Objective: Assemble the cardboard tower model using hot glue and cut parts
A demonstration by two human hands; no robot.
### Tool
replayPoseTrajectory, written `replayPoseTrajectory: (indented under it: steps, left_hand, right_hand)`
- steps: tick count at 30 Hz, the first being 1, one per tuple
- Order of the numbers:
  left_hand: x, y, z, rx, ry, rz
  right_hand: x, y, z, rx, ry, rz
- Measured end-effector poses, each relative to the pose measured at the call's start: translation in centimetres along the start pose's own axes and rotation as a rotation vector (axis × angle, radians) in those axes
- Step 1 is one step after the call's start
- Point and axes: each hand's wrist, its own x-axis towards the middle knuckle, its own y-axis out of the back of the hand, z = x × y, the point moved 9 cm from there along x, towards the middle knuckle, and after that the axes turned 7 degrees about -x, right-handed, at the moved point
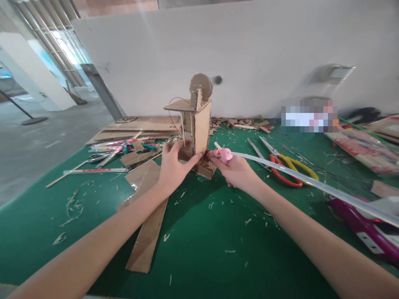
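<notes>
A small cardboard structure (202, 128) stands upright on the green table, with a round cardboard disc (201, 85) on top and a thin red wire at its left side. My left hand (174, 166) grips the lower left of the structure, thumb on its front face. At the lower right, my right hand (232, 168) has its fingers closed near the base, beside a pink pump-like piece (225, 155). A long clear tube (299, 182) runs from the pink piece to the right edge. What the right fingertips pinch is too small to tell.
Cardboard strips (148, 241) lie front left, with wrapped sticks (96, 170) beyond. Red-and-yellow-handled scissors (286, 166) rest at the right, near a purple glue gun (364, 226). Cardboard sheets (134, 126) and scraps (246, 122) line the back by a white wall (156, 58).
</notes>
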Motion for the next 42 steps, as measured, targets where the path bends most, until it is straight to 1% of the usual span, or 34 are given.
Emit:
replayPoseTrajectory:
  steps: [5,8,16,21,27,42]
  left_hand:
    - [0.0,0.0,0.0,-0.01,0.003,-0.002]
    - [0.0,0.0,-0.1,-0.023,0.01,-0.005]
    - [-0.1,0.1,-0.1,-0.016,0.019,-0.008]
    - [-0.1,0.1,0.1,-0.012,0.013,-0.009]
    - [-0.1,0.0,-0.1,-0.018,0.033,-0.022]
    - [-0.1,0.0,-0.4,-0.009,0.041,-0.026]
  right_hand:
    - [-0.5,0.1,-0.6,0.033,0.047,-0.008]
    - [-0.8,0.3,-0.3,0.008,0.015,-0.009]
    - [-1.2,0.3,0.8,-0.053,0.0,-0.001]
    - [-1.6,0.7,0.8,-0.095,-0.013,0.013]
    - [-2.2,1.1,1.7,-0.128,-0.093,0.008]
    - [-2.9,1.8,2.4,-0.147,-0.087,0.038]
